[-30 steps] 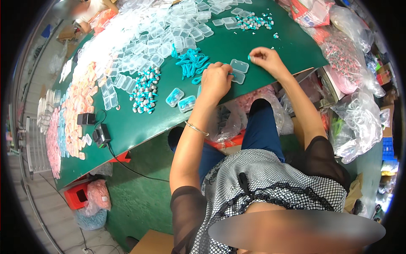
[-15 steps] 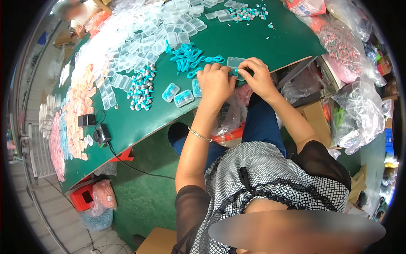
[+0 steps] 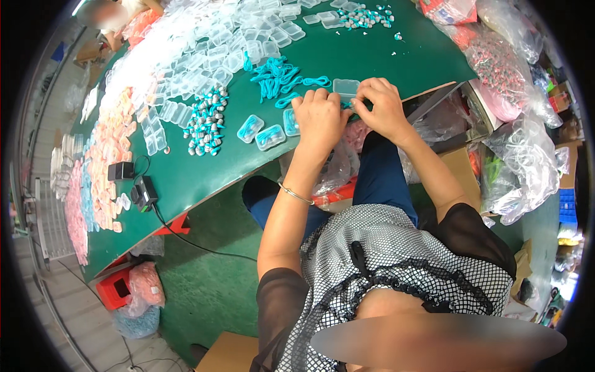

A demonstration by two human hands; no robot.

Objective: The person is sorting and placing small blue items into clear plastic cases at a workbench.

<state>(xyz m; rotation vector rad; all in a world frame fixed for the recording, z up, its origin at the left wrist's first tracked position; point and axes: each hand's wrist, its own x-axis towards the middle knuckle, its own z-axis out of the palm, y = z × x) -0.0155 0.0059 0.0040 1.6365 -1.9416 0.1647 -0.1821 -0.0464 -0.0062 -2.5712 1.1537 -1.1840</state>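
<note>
My left hand (image 3: pixel 320 121) and my right hand (image 3: pixel 381 110) are close together at the near edge of the green table, fingers bent inward. Both look pinched around a small teal piece (image 3: pixel 347 105), mostly covered by the fingers. Just behind them lies an open clear plastic case (image 3: pixel 346 88). Left of my left hand, a clear case with teal contents (image 3: pixel 291 123) is partly hidden by it. Two more filled cases, a nearer one (image 3: pixel 271 137) and a farther one (image 3: pixel 250 128), sit beside it. Bundled teal cords (image 3: pixel 274 79) lie beyond.
Teal-and-grey plugs (image 3: pixel 206 121) are heaped left of the cases. A large pile of clear cases (image 3: pixel 217 56) covers the table's far left. A black adapter (image 3: pixel 144 193) trails a cable over the edge. Bags of parts (image 3: pixel 499 71) stand at right. Another person (image 3: pixel 121 15) sits at far left.
The view has shifted slightly. My hands stay together at the same spot; the right fingers have curled a little closer, and less teal shows between the hands.
</note>
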